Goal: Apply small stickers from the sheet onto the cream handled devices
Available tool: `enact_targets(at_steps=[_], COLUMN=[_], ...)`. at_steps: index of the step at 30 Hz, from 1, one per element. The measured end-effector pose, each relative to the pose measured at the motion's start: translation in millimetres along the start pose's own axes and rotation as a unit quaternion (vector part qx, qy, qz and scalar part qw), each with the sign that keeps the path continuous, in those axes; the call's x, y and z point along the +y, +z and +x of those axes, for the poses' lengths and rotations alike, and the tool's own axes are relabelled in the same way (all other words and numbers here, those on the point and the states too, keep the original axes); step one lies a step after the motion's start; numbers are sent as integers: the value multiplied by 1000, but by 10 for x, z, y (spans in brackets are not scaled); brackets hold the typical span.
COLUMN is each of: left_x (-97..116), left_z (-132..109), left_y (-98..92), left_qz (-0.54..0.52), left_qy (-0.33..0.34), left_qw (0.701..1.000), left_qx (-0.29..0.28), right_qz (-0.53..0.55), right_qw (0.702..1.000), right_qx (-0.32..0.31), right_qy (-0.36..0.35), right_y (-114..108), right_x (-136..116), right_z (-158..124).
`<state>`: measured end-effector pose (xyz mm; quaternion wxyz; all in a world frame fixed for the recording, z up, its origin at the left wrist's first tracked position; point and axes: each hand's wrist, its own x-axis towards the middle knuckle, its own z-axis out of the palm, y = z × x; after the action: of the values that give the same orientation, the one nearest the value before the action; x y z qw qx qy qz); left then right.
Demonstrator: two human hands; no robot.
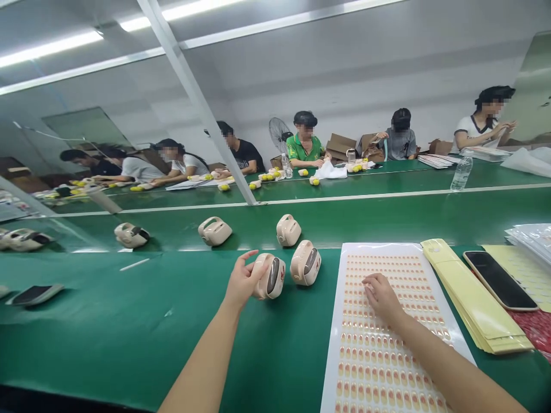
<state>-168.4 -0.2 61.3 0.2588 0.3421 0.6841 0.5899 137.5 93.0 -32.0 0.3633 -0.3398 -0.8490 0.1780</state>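
Note:
My left hand [241,280] is closed on the side of a small cream plastic device [262,289] with a carry handle, a dark oval panel and a small printed figure. A matching cream device [305,264] stands just right of it, apart from my hand. My right hand [381,295] is over a white sticker sheet [349,344] filled with rows of small oval stickers. Its thumb and fingers are pinched together near the sheet's upper left; whatever is between the fingertips is too small to make out.
Behind my hands, more cream devices [215,231] sit along the green conveyor belt [370,221]. To the right lie yellow backing sheets [477,298] and a phone [501,281]. Another dark-screened phone [37,295] lies at left. Several co-workers sit across the line, beyond a slanting metal post [198,97].

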Motion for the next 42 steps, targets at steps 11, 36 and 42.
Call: enact_targets(at_steps=[11,36,42], left_x=[197,666,129], left_z=[802,-52,-1038], left_y=[171,1010,1285], left_qz=[386,322,229], left_qy=[-44,442,650], left_qw=[919,836,725], left_qx=[-67,45,8], right_qz=[50,454,588], right_qw=[991,848,758], right_qx=[-84,6,139], right_qy=[87,274,244], right_y=[27,-247,-488], right_x=[-103,-475,-1038], right_z=[-11,193,209])
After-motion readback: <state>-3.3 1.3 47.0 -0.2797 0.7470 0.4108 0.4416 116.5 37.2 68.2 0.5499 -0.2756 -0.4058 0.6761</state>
